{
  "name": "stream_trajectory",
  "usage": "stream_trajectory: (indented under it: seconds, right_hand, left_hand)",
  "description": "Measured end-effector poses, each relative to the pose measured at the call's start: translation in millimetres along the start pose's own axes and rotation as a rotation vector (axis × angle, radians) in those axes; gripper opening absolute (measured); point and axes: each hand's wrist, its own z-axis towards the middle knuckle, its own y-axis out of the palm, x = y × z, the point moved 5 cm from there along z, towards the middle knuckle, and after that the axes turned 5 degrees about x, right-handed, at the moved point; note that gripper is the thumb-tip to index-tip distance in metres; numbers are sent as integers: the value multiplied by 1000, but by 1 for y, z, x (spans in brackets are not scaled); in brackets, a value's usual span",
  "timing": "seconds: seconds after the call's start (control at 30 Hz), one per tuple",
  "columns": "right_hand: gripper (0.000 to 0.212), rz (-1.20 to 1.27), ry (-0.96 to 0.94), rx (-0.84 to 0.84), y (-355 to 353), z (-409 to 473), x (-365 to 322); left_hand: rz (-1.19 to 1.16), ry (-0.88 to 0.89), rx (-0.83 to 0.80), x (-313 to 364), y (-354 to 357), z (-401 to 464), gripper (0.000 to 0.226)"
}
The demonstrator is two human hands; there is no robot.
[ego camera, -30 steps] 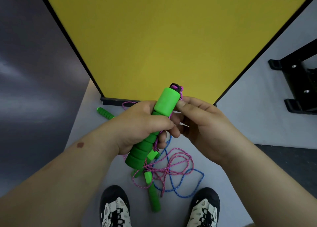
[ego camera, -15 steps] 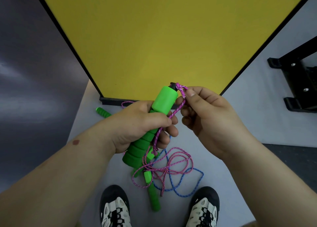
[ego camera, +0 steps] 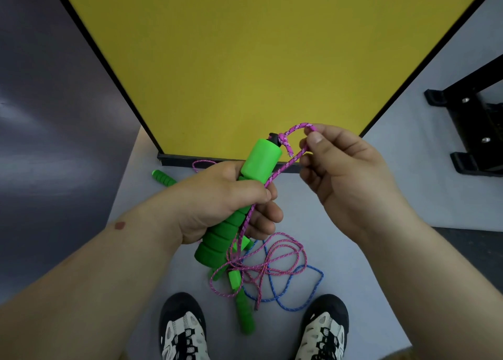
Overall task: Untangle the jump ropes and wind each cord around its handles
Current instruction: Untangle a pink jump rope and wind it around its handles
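My left hand (ego camera: 217,202) grips a green foam handle (ego camera: 261,159) tilted up to the right. A pink cord (ego camera: 283,168) is knotted at the handle's black tip, loops up, and runs down past my left fingers to the floor. My right hand (ego camera: 345,174) pinches the top of that loop between thumb and forefinger. Below, on the floor, the pink cord lies tangled with a blue cord (ego camera: 299,297) and another green handle (ego camera: 243,313). A third green handle (ego camera: 163,177) lies on the floor to the left, partly hidden by my left hand.
A yellow panel (ego camera: 245,60) with a black frame stands upright just ahead. A black metal stand (ego camera: 473,131) is at the right. My two shoes (ego camera: 182,329) sit at the bottom on the pale grey floor. A dark wall fills the left.
My right hand has pulled the pink cord away from the handle tip, up and to the right, opening a loop. My left hand keeps its hold on the handle.
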Motion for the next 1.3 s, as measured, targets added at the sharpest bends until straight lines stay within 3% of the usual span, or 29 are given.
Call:
stream_trajectory:
  seconds: [0.07, 0.23, 0.6, 0.87, 1.3]
  right_hand:
    - [12, 26, 61, -53, 4, -3, 5]
    - [11, -40, 162, -209, 18, -12, 18]
    - [6, 70, 53, 76, -6, 1, 0]
    - [15, 30, 228, -157, 15, -12, 20]
    - [12, 105, 91, 61, -5, 0, 4]
  left_hand:
    - [28, 21, 51, 2, -1, 0, 1]
    - [10, 35, 88, 4, -2, 0, 11]
    - [32, -14, 36, 4, -2, -2, 5]
    - [-10, -32, 95, 1, -2, 2, 8]
    - [6, -46, 82, 1, -2, 1, 10]
